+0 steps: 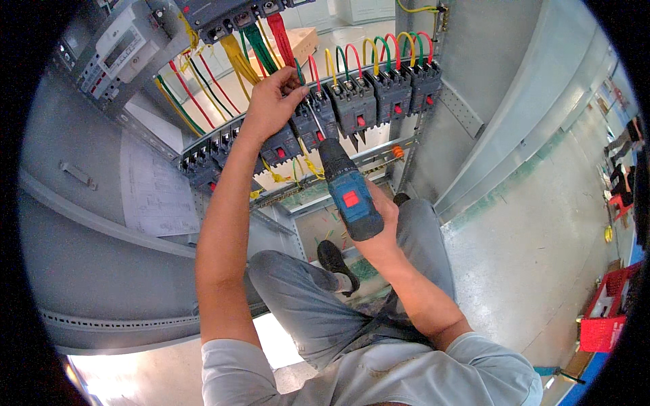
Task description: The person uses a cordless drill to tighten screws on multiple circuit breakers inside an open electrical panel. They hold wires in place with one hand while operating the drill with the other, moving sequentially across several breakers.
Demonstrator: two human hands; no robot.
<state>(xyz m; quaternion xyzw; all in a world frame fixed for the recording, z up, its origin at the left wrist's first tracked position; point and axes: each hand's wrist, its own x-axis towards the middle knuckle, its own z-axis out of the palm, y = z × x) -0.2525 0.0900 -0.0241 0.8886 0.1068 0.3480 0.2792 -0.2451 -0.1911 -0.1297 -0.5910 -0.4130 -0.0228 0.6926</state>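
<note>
Two bare hands are at work inside a grey metal cabinet. The right hand (383,218) is wrapped round a blue-and-black power drill (357,206), whose long thin bit (316,122) points up at one black breaker (327,116) in the middle of the row. The left hand (269,105) is at that breaker's top edge, thumb and fingers bent in beside a green wire (299,72); I can't tell whether they really pinch it.

What worries me is the bit. If the drill tilts off the screw's line, the tip could skate out and jab those fingertips, which are very near it. A lopsided push could chew up a screw head, and if the wire isn't held firmly, it could twist or creep out as the screw turns. The neighbouring red wires (351,57) stand close enough to be nudged.

The bit's very tip is hard to make out against the dark breaker, and so is any screw under it. The drill's body hides the trigger finger. The left hand and forearm cover part of the row, and the big breaker (223,19) above is cut off at the top.
</note>
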